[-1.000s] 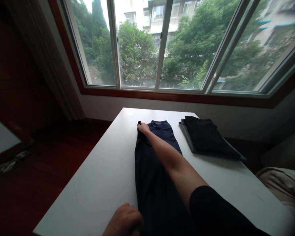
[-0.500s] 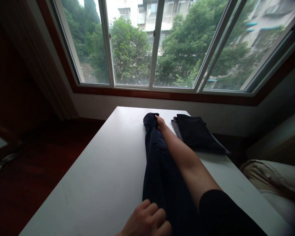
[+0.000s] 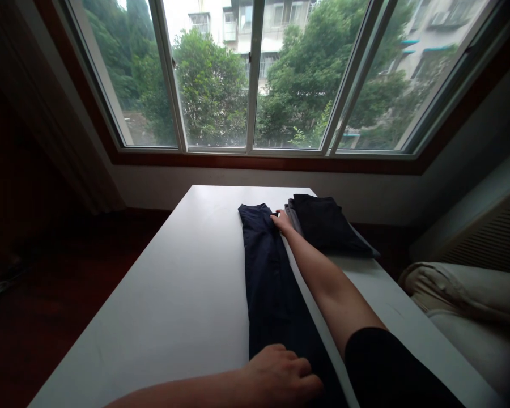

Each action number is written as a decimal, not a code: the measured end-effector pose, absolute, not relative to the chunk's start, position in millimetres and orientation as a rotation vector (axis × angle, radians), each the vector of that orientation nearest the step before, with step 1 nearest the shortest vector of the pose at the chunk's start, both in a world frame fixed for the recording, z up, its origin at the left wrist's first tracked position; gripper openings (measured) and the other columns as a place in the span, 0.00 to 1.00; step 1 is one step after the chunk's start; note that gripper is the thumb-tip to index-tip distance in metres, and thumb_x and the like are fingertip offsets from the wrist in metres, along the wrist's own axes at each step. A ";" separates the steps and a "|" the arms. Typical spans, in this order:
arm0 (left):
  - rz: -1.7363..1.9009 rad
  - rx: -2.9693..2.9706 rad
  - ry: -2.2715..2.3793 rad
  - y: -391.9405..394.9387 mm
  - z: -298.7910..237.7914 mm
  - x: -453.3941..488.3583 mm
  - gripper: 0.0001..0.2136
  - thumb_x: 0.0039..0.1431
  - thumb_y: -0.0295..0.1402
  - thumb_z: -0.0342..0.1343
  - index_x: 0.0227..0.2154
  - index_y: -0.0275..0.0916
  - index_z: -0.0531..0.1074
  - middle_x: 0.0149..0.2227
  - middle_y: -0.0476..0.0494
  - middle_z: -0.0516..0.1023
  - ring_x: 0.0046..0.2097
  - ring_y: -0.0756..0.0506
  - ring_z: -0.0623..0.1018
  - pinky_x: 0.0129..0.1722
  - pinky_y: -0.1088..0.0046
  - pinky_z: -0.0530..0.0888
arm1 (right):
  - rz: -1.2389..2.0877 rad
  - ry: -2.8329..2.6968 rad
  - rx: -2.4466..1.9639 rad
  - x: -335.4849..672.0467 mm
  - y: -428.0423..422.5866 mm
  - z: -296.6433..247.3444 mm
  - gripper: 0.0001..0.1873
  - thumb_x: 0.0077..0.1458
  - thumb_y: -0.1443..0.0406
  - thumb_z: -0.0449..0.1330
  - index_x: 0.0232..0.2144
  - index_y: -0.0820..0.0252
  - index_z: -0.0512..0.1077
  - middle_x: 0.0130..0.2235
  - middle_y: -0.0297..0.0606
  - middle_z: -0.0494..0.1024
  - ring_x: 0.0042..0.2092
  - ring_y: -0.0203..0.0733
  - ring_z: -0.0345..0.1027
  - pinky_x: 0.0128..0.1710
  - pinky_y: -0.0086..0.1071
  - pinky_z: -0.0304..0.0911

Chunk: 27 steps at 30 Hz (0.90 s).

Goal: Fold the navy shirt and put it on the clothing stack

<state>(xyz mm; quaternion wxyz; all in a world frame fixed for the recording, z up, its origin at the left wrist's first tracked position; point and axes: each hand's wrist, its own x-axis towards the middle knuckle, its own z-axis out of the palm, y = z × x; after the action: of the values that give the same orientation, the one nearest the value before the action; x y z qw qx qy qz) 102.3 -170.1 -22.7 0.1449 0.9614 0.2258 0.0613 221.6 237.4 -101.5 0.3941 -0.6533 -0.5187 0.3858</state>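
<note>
A pair of dark navy trousers [image 3: 266,266] lies lengthwise on the white table, its far end toward the window and its near end running out at the bottom of the view. My right hand [image 3: 283,221] reaches out and pinches the right edge of the trousers close to that far end. Over the near part rests my left hand [image 3: 283,374], its fingers curled down into the cloth. The left fingertips are hidden beneath the hand.
Folded black and grey clothes [image 3: 329,224] are stacked at the table's far right. Beyond the right edge sits a pale rolled bundle of bedding [image 3: 467,289]. The white table [image 3: 174,294] stands before a wide window [image 3: 255,85].
The bunched far end of the trousers now lies flatter and wider. My right hand has shifted to its right edge, and my left hand has moved right across the cloth.
</note>
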 end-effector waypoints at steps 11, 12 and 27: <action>0.265 2.616 0.549 -163.9 -22.2 109.3 0.12 0.68 0.41 0.53 0.51 0.45 0.70 0.41 0.50 0.77 0.36 0.48 0.78 0.32 0.72 0.68 | 0.873 -1.435 -1.486 200.6 245.9 -91.4 0.26 0.51 0.69 0.58 0.54 0.56 0.74 0.46 0.39 0.81 0.44 0.42 0.75 0.49 0.38 0.70; 0.261 2.590 0.568 -164.0 -22.7 109.9 0.13 0.68 0.40 0.54 0.52 0.45 0.69 0.42 0.50 0.77 0.37 0.48 0.78 0.33 0.72 0.68 | 0.866 -1.433 -1.535 202.2 245.4 -91.7 0.26 0.51 0.69 0.58 0.55 0.57 0.73 0.45 0.41 0.81 0.44 0.44 0.74 0.49 0.38 0.69; 0.235 2.533 0.679 -150.2 11.7 89.4 0.29 0.66 0.48 0.55 0.65 0.41 0.61 0.68 0.34 0.62 0.69 0.32 0.60 0.66 0.46 0.56 | 0.371 -2.227 -1.497 194.9 203.4 -112.4 0.19 0.67 0.62 0.54 0.57 0.56 0.71 0.57 0.46 0.72 0.60 0.49 0.62 0.62 0.39 0.56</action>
<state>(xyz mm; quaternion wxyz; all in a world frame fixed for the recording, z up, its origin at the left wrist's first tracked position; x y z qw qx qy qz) 89.4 -150.2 11.7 0.2513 0.9311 0.2497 0.0865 194.9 203.4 -112.4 0.2149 -0.5397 -0.8029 0.1337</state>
